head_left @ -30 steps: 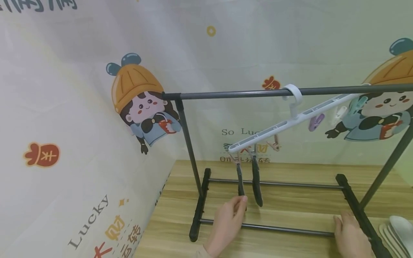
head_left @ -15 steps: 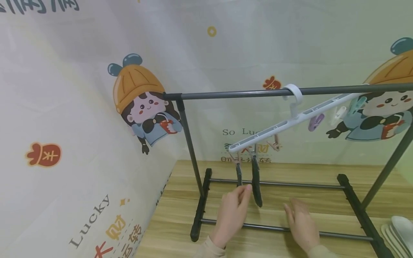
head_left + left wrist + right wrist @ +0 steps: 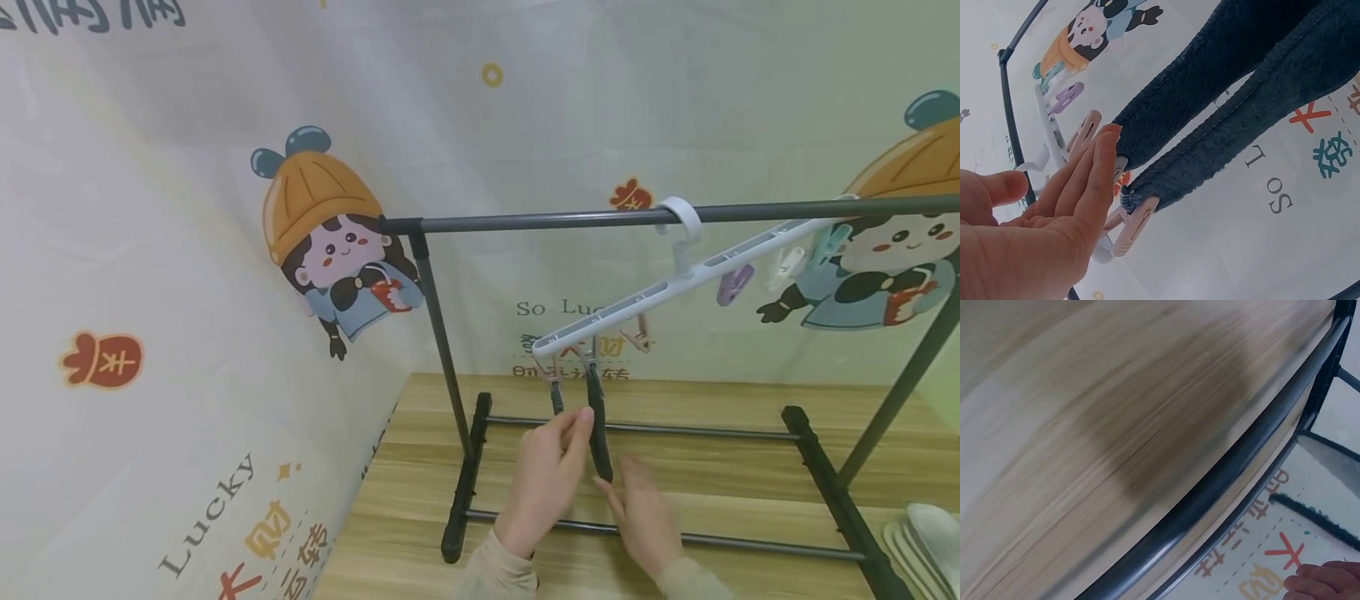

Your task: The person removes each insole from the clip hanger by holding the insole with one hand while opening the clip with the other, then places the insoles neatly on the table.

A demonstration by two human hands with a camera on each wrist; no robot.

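Note:
Two dark blue fuzzy socks hang by clips from a white hanger (image 3: 615,317). My left hand (image 3: 543,479) is raised beside the nearer-left sock (image 3: 556,398) and hides its lower part. In the left wrist view its fingers (image 3: 1088,172) are straight, and the thumb stands apart. Their tips lie close to a pink clip (image 3: 1087,132) and the sock tops; contact is unclear. My right hand (image 3: 645,517) is by the lower end of the other sock (image 3: 597,417), thumb near its tip, fingers loosely extended. The right wrist view shows only part of a hand.
The hanger hooks over the top bar (image 3: 540,221) of a black rack. The rack's lower front bar (image 3: 772,546) runs beneath the hands. More clips, including a purple clip (image 3: 735,285), hang along the hanger. White stacked dishes (image 3: 930,542) stand at the right edge of the wooden table (image 3: 420,475).
My left hand has risen along the left sock and shifted slightly right. My right hand has come leftward from the rack's right foot to the other sock's lower end.

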